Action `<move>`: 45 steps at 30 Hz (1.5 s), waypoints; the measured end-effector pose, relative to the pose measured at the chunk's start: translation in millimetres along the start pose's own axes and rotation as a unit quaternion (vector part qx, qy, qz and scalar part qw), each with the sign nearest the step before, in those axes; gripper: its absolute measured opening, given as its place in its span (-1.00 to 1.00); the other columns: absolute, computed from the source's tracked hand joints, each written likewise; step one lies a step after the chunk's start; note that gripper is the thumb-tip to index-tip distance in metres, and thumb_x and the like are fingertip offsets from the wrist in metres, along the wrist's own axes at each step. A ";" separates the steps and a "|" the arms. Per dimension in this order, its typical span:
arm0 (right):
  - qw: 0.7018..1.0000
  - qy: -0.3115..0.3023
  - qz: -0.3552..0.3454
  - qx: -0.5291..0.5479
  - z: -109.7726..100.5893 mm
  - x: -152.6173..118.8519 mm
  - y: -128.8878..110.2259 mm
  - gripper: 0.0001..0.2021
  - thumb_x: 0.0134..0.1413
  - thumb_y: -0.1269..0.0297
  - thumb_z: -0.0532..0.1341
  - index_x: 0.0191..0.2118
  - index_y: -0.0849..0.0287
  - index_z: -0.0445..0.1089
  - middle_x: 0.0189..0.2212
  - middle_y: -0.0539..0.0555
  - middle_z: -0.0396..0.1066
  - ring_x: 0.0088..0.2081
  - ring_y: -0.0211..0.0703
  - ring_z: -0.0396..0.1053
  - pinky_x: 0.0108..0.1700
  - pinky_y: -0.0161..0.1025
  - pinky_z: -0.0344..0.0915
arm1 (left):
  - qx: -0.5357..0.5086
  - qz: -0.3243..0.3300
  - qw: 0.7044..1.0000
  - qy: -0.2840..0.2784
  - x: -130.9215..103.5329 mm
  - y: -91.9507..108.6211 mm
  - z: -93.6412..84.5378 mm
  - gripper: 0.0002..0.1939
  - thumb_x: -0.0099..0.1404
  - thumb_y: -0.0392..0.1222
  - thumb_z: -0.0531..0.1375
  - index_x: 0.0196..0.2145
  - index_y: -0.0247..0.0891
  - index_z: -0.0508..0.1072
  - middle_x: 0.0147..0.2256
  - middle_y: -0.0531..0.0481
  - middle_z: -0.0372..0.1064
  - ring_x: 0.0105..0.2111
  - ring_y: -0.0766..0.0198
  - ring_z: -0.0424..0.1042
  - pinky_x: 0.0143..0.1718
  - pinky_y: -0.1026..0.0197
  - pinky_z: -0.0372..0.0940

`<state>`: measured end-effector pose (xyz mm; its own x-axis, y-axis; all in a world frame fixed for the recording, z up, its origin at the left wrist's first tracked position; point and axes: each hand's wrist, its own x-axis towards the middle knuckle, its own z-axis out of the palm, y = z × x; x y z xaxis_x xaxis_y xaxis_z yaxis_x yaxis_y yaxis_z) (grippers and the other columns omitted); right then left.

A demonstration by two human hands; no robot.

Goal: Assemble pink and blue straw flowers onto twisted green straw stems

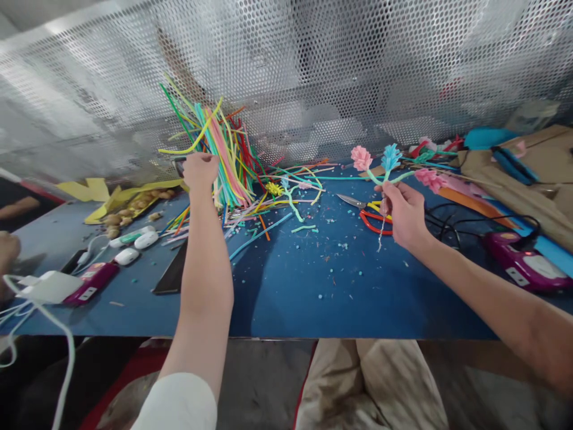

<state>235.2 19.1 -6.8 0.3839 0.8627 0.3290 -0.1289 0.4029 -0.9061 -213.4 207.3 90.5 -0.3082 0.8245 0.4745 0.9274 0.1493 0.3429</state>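
Observation:
My right hand point(405, 212) pinches the green stems of a pipe cleaner flower sprig, with a blue bloom point(391, 159) in the middle and pink blooms point(361, 158) to either side. A thin pale strand hangs below those fingers. Scissors point(353, 202) with red and yellow handles lie beside this hand on the table. At the left, my left hand point(201, 170) is closed beside a thick bunch of coloured pipe cleaners point(228, 161). A dark edge shows at its far side, but what it grips is mostly hidden. Between the hands lies a small green pipe cleaner stem point(293, 203).
A perforated metal screen point(313, 71) stands behind the blue table point(286, 298). Purple power strips point(523, 257) with cables sit at both sides. Brown paper point(532, 161) lies at the right. Small brown lumps point(129, 215) and a co-worker's hand point(8, 251) are at the left.

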 end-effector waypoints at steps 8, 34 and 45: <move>1.000 -0.004 0.004 -0.005 1.5 -1.9 -1.2 -0.79 0.17 0.16 0.29 -0.40 0.18 0.51 -0.64 -0.07 0.23 -0.62 -0.38 0.08 -0.55 -0.26 0.01 | -0.065 -0.061 0.996 0.012 -5.3 8.6 18.9 -0.52 0.18 -0.07 0.34 -0.03 -0.31 0.30 -0.16 -0.04 0.47 -0.08 0.13 0.38 -0.05 0.08 0.23; 1.000 -0.016 0.017 -0.004 0.4 -0.4 1.6 -0.76 0.16 0.11 0.29 -0.37 0.18 0.51 -0.65 -0.07 0.23 -0.61 -0.37 0.07 -0.55 -0.29 0.04 | -0.078 0.060 0.988 0.115 -30.4 19.9 28.6 -0.52 0.21 -0.13 0.29 0.01 -0.34 0.27 0.00 -0.13 0.31 -0.03 0.15 0.26 0.06 0.07 0.15; 1.000 -0.018 0.015 -0.010 0.1 -0.8 2.8 -0.75 0.17 0.08 0.29 -0.38 0.15 0.51 -0.67 -0.09 0.19 -0.62 -0.36 0.06 -0.53 -0.28 0.03 | -0.001 0.217 0.967 0.136 -41.2 38.8 32.9 -0.68 0.30 -0.11 0.23 -0.05 -0.25 0.29 -0.02 -0.14 0.33 0.02 0.07 0.28 0.01 0.08 0.18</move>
<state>234.5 19.6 -9.6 0.3468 0.8848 0.3111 -0.1215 0.3713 -0.9205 -157.8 197.1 57.6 0.0661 0.6352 0.7695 0.9815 -0.1804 0.0646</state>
